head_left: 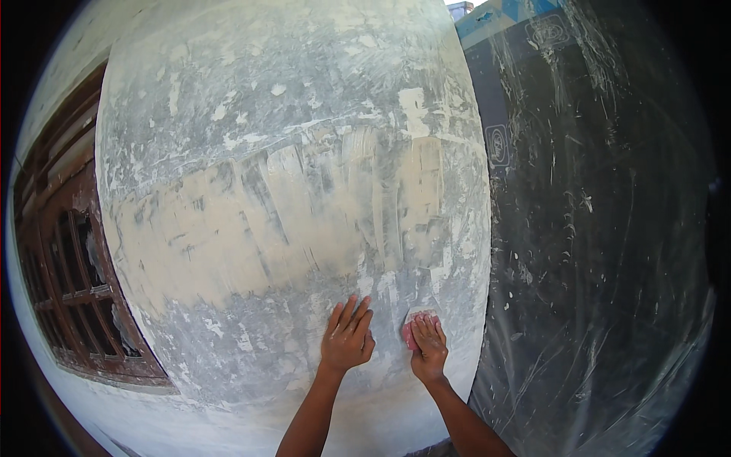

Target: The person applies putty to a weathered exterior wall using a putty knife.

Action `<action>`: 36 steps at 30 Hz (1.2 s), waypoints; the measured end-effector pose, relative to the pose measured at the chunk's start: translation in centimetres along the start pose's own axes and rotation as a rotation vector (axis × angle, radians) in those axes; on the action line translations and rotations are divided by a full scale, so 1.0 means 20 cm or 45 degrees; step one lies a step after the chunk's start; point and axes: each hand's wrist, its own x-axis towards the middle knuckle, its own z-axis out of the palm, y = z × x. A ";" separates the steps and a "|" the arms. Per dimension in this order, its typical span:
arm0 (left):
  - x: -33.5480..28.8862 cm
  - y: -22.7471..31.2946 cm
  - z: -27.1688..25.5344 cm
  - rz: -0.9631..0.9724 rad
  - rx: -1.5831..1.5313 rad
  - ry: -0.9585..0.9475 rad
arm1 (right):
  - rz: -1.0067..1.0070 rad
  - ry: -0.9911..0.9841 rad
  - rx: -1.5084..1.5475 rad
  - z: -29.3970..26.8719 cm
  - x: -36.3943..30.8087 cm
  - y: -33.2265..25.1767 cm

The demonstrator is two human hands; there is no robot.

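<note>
In front of me stands a grey wall (259, 343) with rough white patches. A broad band of cream-coloured filler (183, 247) covers its middle, streaked with long upright strokes. My left hand (347, 339) is at the wall below that band, fingers stretched out and holding nothing. To its right, my right hand (429, 352) grips a small pink putty spreader (408, 332) against the wall, near the wall's right edge. Whitish material shows along the spreader's upper edge. The fingers cover part of it.
On the left, a brown wooden window frame (99, 329) with dark openings is set beside the wall. A dark plastic sheet (586, 251) with white splashes and scratches hangs to the right. A blue and white strip (506, 19) runs along the sheet's top.
</note>
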 end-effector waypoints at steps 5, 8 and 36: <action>0.00 -0.02 0.01 0.002 -0.013 -0.001 | -0.062 0.133 0.182 -0.13 0.26 -0.15; -0.02 -0.02 0.00 0.012 0.014 0.015 | -0.169 0.290 0.036 -0.12 0.72 -0.21; -0.10 0.04 -0.07 -0.127 -0.212 -0.144 | 0.011 0.124 0.043 0.12 0.21 0.03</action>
